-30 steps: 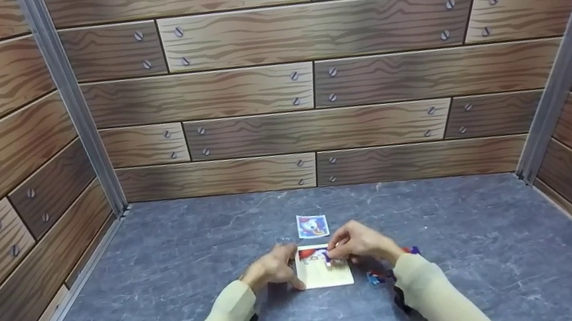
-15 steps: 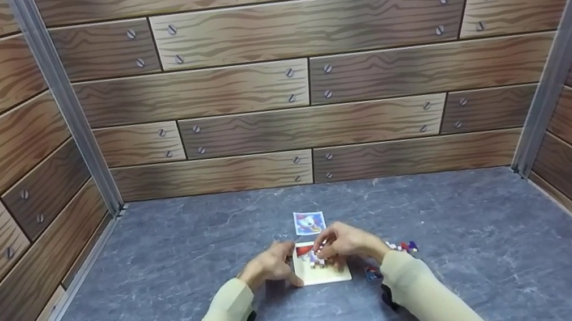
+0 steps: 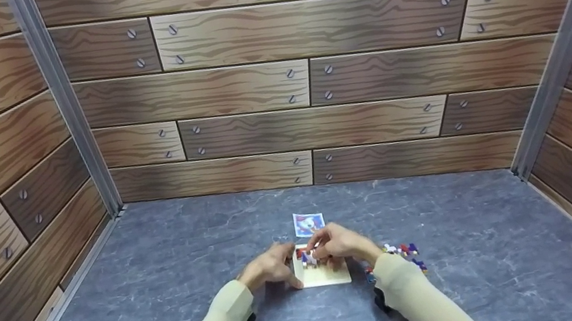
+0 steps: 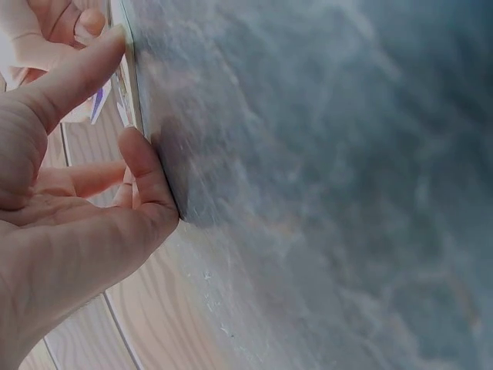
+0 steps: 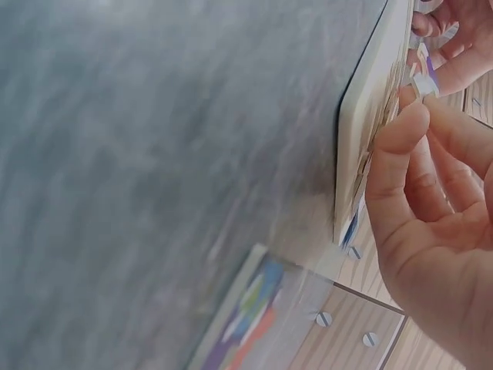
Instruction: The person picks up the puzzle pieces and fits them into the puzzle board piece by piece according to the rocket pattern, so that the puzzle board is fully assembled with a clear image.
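A picture card (image 3: 307, 223) is lying just beyond the shallow tray (image 3: 324, 278), with the right hand (image 3: 340, 242) partly hiding both while its fingers are pinching a small puzzle piece (image 5: 424, 81) over the tray. The left hand (image 3: 270, 266) is spreading its thumb and fingers along the tray's left edge, touching it. Loose pieces (image 3: 409, 249) are lying to the right, the right sleeve (image 3: 428, 298) partly covering them. A grey marbled worktop (image 3: 190, 244) is carrying everything, and wood-patterned walls (image 3: 196, 99) are enclosing it.

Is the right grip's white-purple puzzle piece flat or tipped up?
Tipped up: right wrist view shows the pinched puzzle piece angled off the pale wooden tray.
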Tool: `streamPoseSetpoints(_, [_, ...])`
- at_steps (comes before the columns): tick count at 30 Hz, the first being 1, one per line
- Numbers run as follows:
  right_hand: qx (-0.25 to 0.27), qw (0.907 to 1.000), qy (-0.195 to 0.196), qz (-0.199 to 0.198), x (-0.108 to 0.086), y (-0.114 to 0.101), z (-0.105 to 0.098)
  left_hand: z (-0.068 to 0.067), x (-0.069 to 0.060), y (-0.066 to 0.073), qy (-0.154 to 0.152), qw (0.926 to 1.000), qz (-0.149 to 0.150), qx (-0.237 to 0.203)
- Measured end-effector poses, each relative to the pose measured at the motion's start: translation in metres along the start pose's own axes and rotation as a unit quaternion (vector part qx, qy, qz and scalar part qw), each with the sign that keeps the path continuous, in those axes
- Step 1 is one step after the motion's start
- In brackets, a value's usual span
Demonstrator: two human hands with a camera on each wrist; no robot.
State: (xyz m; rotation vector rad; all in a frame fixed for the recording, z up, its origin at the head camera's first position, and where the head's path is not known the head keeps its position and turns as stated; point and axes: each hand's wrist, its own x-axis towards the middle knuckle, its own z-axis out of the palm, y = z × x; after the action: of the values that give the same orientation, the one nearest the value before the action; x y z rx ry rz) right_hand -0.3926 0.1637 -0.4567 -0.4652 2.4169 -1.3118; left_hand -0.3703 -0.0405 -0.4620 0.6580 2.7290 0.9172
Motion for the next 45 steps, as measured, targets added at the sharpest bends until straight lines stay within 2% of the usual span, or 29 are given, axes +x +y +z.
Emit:
streamPoseSetpoints(9, [-0.022,0.9996,0.018,0.005,0.003,-0.001,0.011,0.002,0.0,-0.002,-0.003,0.9998,0.004,-0.02])
streamPoseSetpoints(17, [-0.052,0.9981,0.032,-0.011,0.006,-0.004,0.016,0.004,0.001,-0.002,-0.005,0.9999,0.007,-0.008])
streamPoseSetpoints(22, [-0.06,0.9974,0.025,-0.032,0.006,-0.003,0.014,0.002,0.0,-0.001,-0.012,0.9996,-0.012,-0.024])
streamPoseSetpoints(25, [-0.067,0.9965,0.008,-0.05,0.007,-0.002,0.012,0.001,0.0,0.0,-0.014,0.9993,-0.02,-0.027])
streamPoseSetpoints(31, [-0.107,0.9906,-0.015,-0.083,0.008,-0.003,0.009,0.0,0.0,0.0,-0.01,0.9998,-0.003,-0.015])
streamPoseSetpoints(40, [-0.139,0.9859,-0.01,-0.092,0.008,-0.003,0.011,0.0,0.0,-0.001,-0.006,0.9999,0.003,-0.012])
streamPoseSetpoints(45, [-0.151,0.9851,-0.009,-0.082,0.008,-0.005,0.01,0.0,0.0,0.0,-0.003,0.9997,0.001,-0.023])
